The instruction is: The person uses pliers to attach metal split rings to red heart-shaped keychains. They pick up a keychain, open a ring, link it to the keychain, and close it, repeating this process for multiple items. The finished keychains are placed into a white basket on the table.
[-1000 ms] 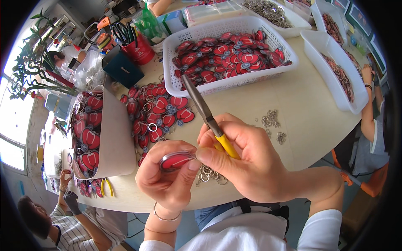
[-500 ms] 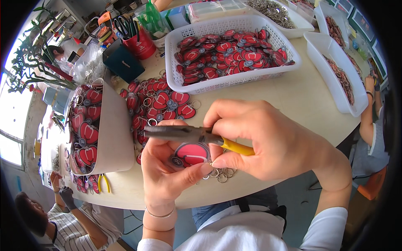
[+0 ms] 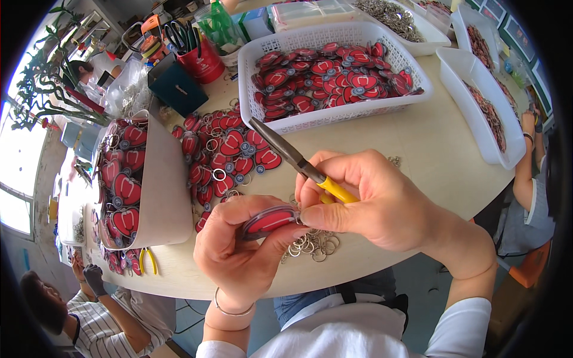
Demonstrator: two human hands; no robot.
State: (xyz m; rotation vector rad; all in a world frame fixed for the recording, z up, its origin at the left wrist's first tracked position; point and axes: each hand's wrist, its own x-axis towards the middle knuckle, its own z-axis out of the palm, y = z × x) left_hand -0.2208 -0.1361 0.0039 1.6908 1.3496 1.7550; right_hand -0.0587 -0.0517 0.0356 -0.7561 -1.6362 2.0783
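Pliers (image 3: 306, 168) have swung outward, pale table (image 3: 444, 170) beneath, window (image 3: 16, 207) left.

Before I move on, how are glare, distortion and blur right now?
Head view: window blown white; same view: co-worker at lower left looks tipped sideways by the fisheye, corners black; head view again: pliers in the right hand fairly crisp.

Two hands showed: one left hand (image 3: 233, 256), one right hand (image 3: 382, 206). One red charm (image 3: 268, 222) sat between the left fingers, one pair of pliers (image 3: 306, 170) in the right — a second pair (image 3: 153, 261) lay far left of them. Beyond the fingers stood one basket (image 3: 340, 117); to their left, one cream bin (image 3: 167, 185); rings (image 3: 316, 246) just below were too many to count.
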